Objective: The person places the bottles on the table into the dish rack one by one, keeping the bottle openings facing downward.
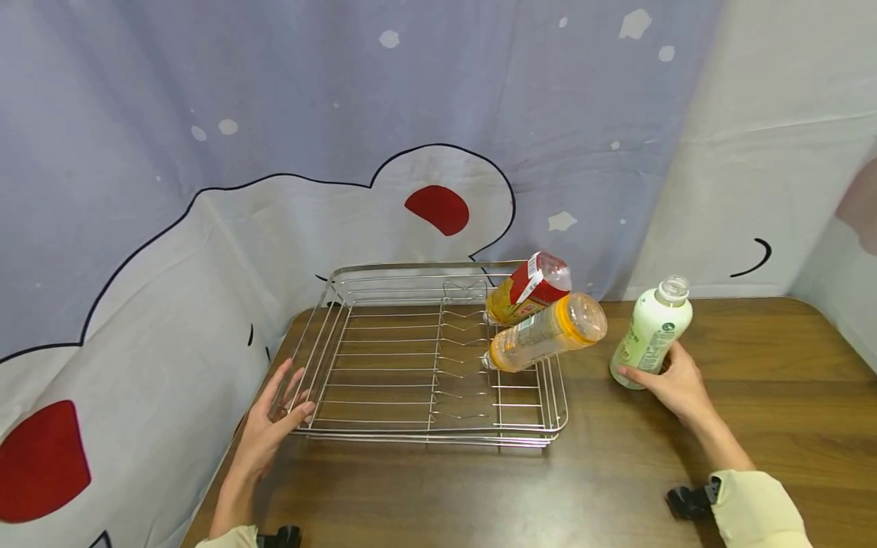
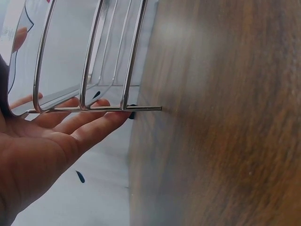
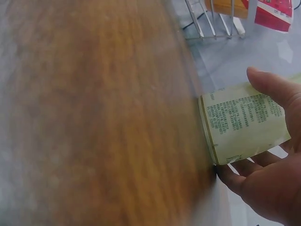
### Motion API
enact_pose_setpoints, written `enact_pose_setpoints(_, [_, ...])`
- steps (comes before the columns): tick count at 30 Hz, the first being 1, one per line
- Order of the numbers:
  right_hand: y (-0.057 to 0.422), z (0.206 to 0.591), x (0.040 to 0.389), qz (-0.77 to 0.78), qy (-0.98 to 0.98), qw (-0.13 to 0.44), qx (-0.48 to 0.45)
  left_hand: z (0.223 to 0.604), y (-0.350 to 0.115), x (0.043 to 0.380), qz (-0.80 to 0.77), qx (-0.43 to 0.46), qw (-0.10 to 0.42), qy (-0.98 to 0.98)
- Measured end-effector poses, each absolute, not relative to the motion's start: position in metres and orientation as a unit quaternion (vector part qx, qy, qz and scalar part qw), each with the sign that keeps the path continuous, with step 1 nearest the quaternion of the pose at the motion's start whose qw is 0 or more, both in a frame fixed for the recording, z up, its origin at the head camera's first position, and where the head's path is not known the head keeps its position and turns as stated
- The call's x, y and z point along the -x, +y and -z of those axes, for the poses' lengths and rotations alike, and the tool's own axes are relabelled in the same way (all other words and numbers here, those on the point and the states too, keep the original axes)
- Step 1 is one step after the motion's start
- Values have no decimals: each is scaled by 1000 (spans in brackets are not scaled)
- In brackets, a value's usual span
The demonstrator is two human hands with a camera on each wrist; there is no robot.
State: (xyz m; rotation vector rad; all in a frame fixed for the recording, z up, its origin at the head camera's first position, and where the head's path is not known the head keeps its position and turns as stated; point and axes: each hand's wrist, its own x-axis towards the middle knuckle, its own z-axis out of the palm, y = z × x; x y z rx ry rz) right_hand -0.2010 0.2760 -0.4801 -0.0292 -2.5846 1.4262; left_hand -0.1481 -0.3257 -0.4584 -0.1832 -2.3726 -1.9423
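A metal wire dish rack stands on the wooden table. My left hand holds its left end, thumb over the rim and fingers along the outer side; the left wrist view shows the fingers against the wires. On the right, my right hand grips a light green plastic bottle low down, between thumb and fingers. The bottle has a clear, uncapped mouth, and its base is at the tabletop. A bottle with a red and yellow label and a clear bottle with orange bands lean in the rack, necks down.
Behind the table hangs a patterned curtain, which also runs along the left side. Wire dividers cross the middle of the rack. The two leaning bottles jut past its right side, toward the green bottle.
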Motion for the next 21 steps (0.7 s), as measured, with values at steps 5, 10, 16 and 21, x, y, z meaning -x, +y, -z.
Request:
enact_pose_setpoints(5, [276, 478, 198, -474, -875, 95, 26, 458, -324, 148, 633, 63, 37, -771])
enact_pose_setpoints(10, [277, 474, 195, -464, -880, 96, 32, 460, -325, 149, 628, 62, 36, -775])
enact_pose_setpoints(16, [279, 465, 191, -455, -885, 97, 24, 461, -327, 149, 628, 57, 36, -776])
enact_pose_setpoints(21, [281, 457, 188, -469, -879, 85, 31, 461, -327, 149, 633, 61, 37, -771])
